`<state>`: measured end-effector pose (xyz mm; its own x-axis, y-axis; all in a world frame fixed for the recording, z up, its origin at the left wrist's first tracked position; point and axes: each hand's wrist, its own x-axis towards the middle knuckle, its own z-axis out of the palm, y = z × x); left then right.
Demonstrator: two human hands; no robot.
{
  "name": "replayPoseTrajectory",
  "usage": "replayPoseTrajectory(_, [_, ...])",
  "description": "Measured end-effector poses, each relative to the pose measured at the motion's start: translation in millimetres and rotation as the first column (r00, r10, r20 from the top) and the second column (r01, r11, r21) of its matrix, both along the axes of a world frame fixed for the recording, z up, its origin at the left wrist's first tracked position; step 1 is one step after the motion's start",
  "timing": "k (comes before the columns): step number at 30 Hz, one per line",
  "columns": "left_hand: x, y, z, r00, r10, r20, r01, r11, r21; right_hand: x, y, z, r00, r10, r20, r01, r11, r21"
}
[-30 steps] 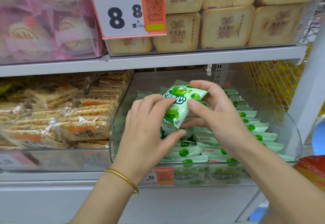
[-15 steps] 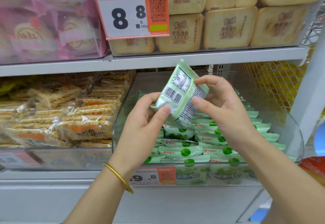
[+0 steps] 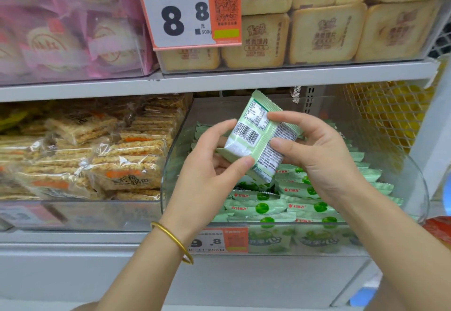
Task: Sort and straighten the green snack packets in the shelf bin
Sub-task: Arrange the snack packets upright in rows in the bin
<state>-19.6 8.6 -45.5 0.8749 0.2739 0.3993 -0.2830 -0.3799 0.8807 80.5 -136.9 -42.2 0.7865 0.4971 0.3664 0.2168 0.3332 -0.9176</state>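
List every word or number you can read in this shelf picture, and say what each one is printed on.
"8 8", "元", "500g": upper price tag.
"9 .8": lower price tag, left part hidden by the forearm.
"无糖锅巴": clear cracker bag.
Too small: barcode digits and fine print on the held green packet.
Blurred: the brand on the binned packets, stamps on the tan packs.

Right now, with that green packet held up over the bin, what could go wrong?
1. The packet shows its barcode side, while the rows in the bin lie printed face up; set down as it is, it would likely not match them.
2. The left hand and right hand pinch it by the fingertips above those rows; a slip could drop it on them and knock them askew.
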Motion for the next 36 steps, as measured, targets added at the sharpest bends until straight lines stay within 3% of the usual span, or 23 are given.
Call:
replayPoseTrajectory(16, [-1, 0, 2, 0.997, 0.081, -0.009, -0.08, 0.993, 0.082, -5, 2, 1, 0.998, -0.046, 0.032, 0.048, 0.998, -0.033])
replayPoseTrajectory(23, [5, -6, -4, 0.984, 0.177, -0.001, -0.175, 0.976, -0.133, -9, 5, -4, 0.992, -0.116, 0.041, 0.119, 0.988, -0.095])
replayPoseTrajectory(29, [9, 4, -3, 0.946, 0.317, -0.07, -0.323, 0.899, -0.296, -5, -3, 2, 0.996, 0.051, -0.079, -0.055, 0.997, -0.057])
replayPoseTrajectory(31, [11, 9, -5, 0.945, 0.304, -0.125, -0.327, 0.908, -0.262, -5, -4, 3, 0.999, 0.051, -0.003, -0.051, 0.992, -0.112])
replayPoseTrajectory(36, [12, 11, -5, 0.957, 0.165, -0.239, -0.228, 0.936, -0.266, -4, -3, 4, 0.946, -0.112, 0.303, 0.202, 0.938, -0.282])
